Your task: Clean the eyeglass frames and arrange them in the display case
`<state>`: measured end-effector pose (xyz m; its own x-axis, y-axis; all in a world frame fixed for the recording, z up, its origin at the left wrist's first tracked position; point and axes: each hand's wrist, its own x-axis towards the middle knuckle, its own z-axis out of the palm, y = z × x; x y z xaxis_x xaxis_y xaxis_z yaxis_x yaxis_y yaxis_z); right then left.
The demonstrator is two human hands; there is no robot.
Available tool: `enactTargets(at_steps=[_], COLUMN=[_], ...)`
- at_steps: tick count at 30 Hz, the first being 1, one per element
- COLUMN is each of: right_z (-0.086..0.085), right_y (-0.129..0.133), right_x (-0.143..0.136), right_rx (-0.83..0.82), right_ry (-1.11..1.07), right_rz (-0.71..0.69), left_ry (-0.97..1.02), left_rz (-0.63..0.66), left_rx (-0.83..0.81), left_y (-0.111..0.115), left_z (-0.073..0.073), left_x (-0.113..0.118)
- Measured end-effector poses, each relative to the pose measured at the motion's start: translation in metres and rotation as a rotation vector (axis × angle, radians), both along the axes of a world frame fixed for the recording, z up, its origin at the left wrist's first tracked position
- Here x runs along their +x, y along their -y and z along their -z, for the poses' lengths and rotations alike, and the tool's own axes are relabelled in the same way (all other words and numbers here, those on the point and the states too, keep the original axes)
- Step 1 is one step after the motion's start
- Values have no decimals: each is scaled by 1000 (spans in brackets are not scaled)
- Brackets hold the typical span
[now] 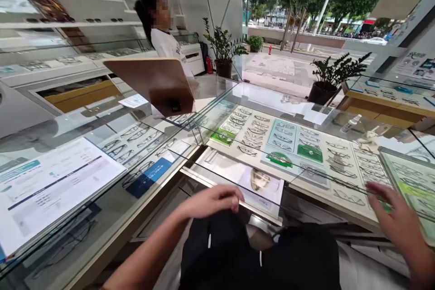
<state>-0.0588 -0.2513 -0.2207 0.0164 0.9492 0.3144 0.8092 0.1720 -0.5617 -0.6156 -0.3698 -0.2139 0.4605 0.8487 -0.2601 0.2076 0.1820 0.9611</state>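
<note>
My left hand (212, 201) hovers at the front of an open drawer (219, 163) under the glass counter. Its fingers bend loosely, with a gap at the thumb and nothing seen in them. Inside the drawer, at its right, lies a clear, rounded object (260, 180) on pale paper. My right hand (394, 213), somewhat blurred, is at the counter's front edge on the right, fingers apart and holding nothing visible. Whether it touches the glass I cannot tell. Nearest to it are rows of eyeglasses (346, 197) on a tray beneath the glass.
A printed sheet (64, 186) lies on the left glass counter (112, 217). Behind it stands a tilted brown screen or board (152, 81), with a person (166, 45) beyond. A small spray bottle (351, 123) and a crumpled cloth (369, 141) rest on the right counter. Potted plants (324, 81) stand farther back.
</note>
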Motion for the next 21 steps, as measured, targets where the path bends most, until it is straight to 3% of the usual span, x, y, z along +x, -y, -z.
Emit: enactTargets(at_steps=[2,3,5,7,9,12,14,17,21], right_z=[-27,-37,-45,-37,-17,20,41,63,80], right_y=[9,12,14,11,1,-29,-56,-91,-118], right_x=[-60,-88,-137,-175,-204,-235,-248,-258,-262], right_rx=[-184,-286,-452,-504,-484,-416,-422,-445,-470], right_ry=[-101,-116,-85,-7,137,458,510,547,584], right_rz=[-253,-373,-594,-714,-742,-621,-529,-397,-308], left_ry=[-190,-294,-517,-752,-935,-1089,-1134,-1156,-1138], left_rz=[-176,-260,-405,-500,-527,-518,-504,-484,-488], left_rx=[280,392,555,698,788,759,705,663,639], left_y=[-26,-44,-84,-120,-144,-157,-155,-150,-149], left_z=[-42,-54,-58,-42,-16,22,38,46,43], left_x=[-14,-23,-44,-68,-93,-124,-134,-137,-130])
